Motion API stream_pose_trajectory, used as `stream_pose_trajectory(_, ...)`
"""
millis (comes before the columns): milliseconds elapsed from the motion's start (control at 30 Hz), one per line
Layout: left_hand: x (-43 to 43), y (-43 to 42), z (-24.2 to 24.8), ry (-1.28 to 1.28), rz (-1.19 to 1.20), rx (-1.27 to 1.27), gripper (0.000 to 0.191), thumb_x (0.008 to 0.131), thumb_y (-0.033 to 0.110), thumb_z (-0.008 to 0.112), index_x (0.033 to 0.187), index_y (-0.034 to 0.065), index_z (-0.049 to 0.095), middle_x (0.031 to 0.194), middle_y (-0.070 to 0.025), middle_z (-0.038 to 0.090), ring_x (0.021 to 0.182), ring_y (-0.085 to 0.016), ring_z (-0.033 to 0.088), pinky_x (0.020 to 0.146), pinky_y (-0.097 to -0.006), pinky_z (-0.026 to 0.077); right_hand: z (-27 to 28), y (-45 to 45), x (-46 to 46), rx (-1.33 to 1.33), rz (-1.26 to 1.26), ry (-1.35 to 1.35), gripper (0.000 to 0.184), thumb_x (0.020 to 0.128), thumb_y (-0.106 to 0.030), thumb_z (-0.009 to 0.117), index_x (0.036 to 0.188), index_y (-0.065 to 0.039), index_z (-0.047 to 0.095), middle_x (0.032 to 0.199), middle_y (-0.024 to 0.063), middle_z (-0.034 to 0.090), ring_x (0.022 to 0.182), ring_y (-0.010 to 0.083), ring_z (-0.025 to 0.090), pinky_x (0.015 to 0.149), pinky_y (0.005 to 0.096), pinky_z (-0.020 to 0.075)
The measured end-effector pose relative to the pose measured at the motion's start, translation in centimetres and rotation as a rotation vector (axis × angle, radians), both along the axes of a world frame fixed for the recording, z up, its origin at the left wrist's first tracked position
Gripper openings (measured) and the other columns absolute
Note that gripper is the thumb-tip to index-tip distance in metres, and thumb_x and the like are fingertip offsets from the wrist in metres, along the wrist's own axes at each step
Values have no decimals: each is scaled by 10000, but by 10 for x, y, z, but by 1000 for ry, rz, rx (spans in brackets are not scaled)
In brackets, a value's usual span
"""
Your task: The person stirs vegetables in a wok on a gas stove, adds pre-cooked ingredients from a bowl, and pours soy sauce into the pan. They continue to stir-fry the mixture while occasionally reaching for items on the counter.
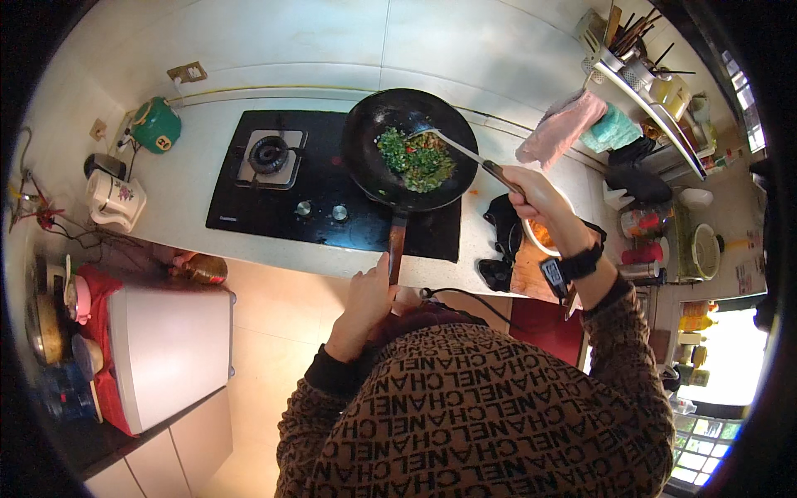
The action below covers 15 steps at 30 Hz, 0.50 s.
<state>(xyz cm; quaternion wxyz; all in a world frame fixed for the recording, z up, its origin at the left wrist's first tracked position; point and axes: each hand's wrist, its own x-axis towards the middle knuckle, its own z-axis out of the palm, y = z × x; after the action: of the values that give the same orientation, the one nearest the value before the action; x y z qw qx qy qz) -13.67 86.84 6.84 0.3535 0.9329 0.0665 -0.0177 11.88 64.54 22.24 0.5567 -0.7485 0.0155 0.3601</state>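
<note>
A black wok rests over the right side of a black glass gas hob. Chopped green food with red bits lies in the bottom of the wok. My left hand is closed around the end of the wok's brown wooden handle. My right hand grips the dark handle of a metal spatula. The spatula's blade dips into the upper part of the food. Partly behind my right hand and wrist stands a white bowl with orange contents.
The left burner is uncovered. A green appliance and a flowered white kettle stand at the left. At right are a wooden board, hanging cloths and a utensil shelf. A white-topped cabinet stands lower left.
</note>
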Motion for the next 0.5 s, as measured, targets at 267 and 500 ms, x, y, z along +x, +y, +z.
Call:
stream_pose_trajectory(267,0,0,2,16,21,-61,714,791,140,714,1394,25,348,934,-251,659,870,-449,634,743,-500,509,-41,-30,-40,-100,164,-55,419,991,-280,504,1395,-171,525,565,-43,402,415,43,340,378,198,272)
stream_pose_trajectory(500,0,-2,5,40,27,-56,718,793,131,711,1404,33,346,935,-251,657,880,-447,633,741,-497,509,-70,-12,-23,-241,279,-506,411,981,-315,510,1351,-146,569,590,-1,453,453,90,399,416,255,326)
